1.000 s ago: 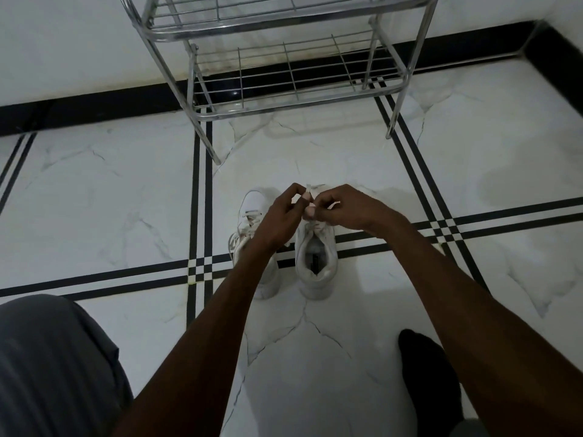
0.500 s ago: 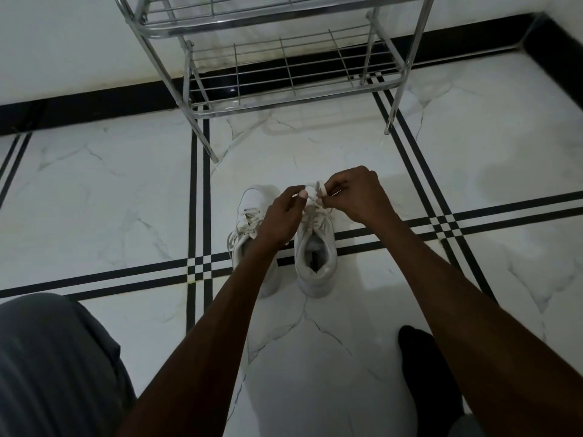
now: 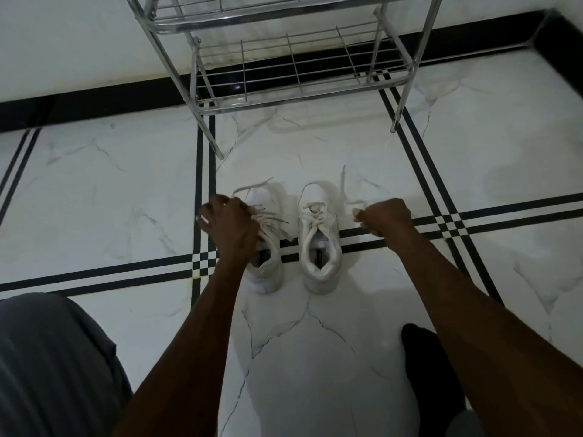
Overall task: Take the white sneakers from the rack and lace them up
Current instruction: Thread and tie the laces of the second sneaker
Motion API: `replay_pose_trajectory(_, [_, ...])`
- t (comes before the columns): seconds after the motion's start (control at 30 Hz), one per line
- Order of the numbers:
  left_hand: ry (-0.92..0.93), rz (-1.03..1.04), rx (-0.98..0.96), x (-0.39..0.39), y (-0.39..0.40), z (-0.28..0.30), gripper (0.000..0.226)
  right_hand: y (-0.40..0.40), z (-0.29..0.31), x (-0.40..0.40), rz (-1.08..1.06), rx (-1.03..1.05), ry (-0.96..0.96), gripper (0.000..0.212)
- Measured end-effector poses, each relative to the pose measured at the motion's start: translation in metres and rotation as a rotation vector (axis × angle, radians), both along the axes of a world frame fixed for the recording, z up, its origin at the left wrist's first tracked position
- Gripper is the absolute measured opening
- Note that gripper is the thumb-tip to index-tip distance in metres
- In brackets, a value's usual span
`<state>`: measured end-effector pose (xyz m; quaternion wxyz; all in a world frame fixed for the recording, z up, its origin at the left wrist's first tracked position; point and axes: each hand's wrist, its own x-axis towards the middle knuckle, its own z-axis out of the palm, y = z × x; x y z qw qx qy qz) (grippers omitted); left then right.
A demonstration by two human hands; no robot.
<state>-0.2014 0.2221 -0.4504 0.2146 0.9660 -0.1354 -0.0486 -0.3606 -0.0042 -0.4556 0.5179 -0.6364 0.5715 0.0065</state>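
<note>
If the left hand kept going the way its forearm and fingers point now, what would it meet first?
The left hand points up-image and a bit left, over the left sneaker. Beyond it the floor looks bare up to the black skirting; the rack leg stands just right of that line. Depth is unclear.

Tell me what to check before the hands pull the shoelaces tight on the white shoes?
1. Both sneakers off the metal rack and on the floor: ok. The left sneaker and right sneaker stand side by side, toes toward the rack.
2. Right hand has a lace end: ok, a lace runs from the shoe to its closed fingers.
3. Left hand has the other end of the same lace: cannot tell; it is over the left sneaker's loose laces.
4. Right sneaker's laces crossed through the eyelets: ok.
5. Bow tied: not ok on either shoe.
</note>
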Motion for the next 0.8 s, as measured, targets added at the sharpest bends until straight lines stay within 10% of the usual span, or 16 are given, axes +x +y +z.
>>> replay_pose_trajectory(0.17, [-0.159,0.011,-0.028,-0.016,-0.002,-0.006,0.018,0.008,-0.013,-0.015,0.022,0.026,-0.094,0.038])
replay_pose_trajectory(0.4, [-0.109,-0.583,-0.021,-0.034,-0.046,-0.016,0.031,0.016,0.003,-0.001,0.475,-0.387,-0.172,0.054])
replay_pose_trajectory(0.8, [-0.083,-0.502,0.121,-0.041,-0.036,-0.019,0.019,0.032,-0.001,-0.002,0.622,-0.648,0.019,0.010])
